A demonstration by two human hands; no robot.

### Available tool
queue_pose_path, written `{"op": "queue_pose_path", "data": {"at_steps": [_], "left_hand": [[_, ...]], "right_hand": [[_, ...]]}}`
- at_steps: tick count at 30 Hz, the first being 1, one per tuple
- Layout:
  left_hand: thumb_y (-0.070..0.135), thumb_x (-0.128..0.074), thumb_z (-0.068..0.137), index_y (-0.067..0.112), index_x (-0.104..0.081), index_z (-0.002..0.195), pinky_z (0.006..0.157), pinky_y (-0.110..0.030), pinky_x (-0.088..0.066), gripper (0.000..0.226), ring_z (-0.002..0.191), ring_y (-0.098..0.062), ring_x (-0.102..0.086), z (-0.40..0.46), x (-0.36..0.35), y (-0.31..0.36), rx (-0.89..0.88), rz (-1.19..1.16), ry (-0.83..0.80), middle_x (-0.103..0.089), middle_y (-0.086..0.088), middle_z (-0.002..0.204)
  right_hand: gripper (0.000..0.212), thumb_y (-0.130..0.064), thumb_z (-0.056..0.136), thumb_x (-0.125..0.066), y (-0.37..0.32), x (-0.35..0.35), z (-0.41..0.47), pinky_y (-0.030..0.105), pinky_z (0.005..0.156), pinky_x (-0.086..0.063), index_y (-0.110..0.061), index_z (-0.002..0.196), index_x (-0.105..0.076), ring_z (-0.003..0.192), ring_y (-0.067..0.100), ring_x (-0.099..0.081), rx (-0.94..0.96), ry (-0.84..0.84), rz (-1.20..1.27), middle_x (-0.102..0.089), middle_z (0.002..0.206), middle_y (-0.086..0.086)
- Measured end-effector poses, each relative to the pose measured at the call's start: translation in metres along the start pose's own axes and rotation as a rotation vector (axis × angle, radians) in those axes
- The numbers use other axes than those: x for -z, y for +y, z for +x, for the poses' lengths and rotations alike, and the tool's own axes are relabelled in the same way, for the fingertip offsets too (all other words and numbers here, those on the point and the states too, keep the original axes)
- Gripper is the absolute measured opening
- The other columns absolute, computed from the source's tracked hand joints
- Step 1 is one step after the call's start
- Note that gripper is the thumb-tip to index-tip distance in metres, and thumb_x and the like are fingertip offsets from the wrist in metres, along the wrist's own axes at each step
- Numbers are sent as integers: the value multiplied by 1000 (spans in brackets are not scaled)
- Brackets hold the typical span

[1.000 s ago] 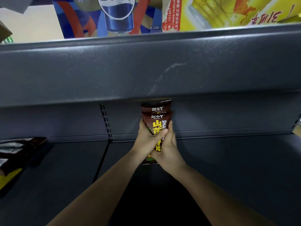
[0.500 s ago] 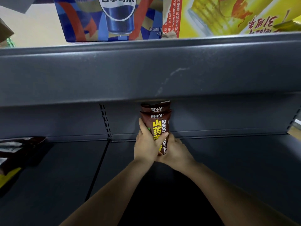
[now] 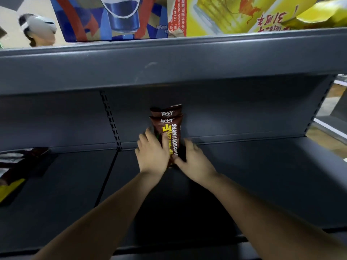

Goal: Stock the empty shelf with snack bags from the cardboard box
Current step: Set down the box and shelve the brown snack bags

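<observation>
Dark grey shelf (image 3: 244,175) fills the view, both forearms reaching to its back wall. Left hand (image 3: 153,153) grips the front bag (image 3: 170,128) from the left, thumb laid up across its face; right hand (image 3: 194,160) grips its lower right edge, thumb at the bottom. Two brown bags stand upright, the rear bag (image 3: 166,110) peeking above, against the back panel. White "SHANYAOBOP…" runs down the front beside yellow characters. Above sit a blue box (image 3: 112,17), "Net Content", and a yellow box (image 3: 234,14), "redbull". More bags (image 3: 16,166) lie far left.
</observation>
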State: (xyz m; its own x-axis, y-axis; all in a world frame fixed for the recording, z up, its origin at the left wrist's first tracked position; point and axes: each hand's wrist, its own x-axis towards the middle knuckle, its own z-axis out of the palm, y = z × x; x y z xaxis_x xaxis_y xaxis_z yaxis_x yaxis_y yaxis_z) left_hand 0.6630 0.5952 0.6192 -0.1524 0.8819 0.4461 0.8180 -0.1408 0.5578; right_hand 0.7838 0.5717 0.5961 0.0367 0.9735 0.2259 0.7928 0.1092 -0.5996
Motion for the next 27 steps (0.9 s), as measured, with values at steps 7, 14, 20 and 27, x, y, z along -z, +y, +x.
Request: {"op": "queue_pose_path", "data": {"at_steps": [7,14,20,27], "left_hand": [[40,-21,86,1,-49,108,81,-46,-43,53,98,-35,-53,-46,24,20,-167,28,92,-53,-16,103],[17,-41,87,8,-58,103,76,-38,-47,25,89,-29,-61,-116,36,69,-460,-81,15,-64,-8,96],[13,-47,90,10,-56,107,71,-36,-48,19,85,-26,-64,-185,34,114,-602,-116,-67,-67,-6,94],[21,-44,94,14,-54,112,69,-35,-46,21,87,-25,-62,-252,28,161,-595,-185,-192,-66,-1,98]], "right_hand": [[39,-40,93,-48,7,56,-45,36,90,-46,-20,126,-55,118,25,-52,66,111,-192,-56,127,2],[29,-36,94,-46,30,115,-114,36,83,-49,-20,112,-63,106,24,-58,132,146,-180,-60,117,1],[29,-36,97,-42,55,158,-183,36,79,-48,-19,107,-62,100,25,-60,102,204,-145,-63,112,1],[27,-36,92,-43,100,185,-247,37,78,-49,-22,103,-63,96,24,-60,42,231,-127,-64,104,-1]]}}
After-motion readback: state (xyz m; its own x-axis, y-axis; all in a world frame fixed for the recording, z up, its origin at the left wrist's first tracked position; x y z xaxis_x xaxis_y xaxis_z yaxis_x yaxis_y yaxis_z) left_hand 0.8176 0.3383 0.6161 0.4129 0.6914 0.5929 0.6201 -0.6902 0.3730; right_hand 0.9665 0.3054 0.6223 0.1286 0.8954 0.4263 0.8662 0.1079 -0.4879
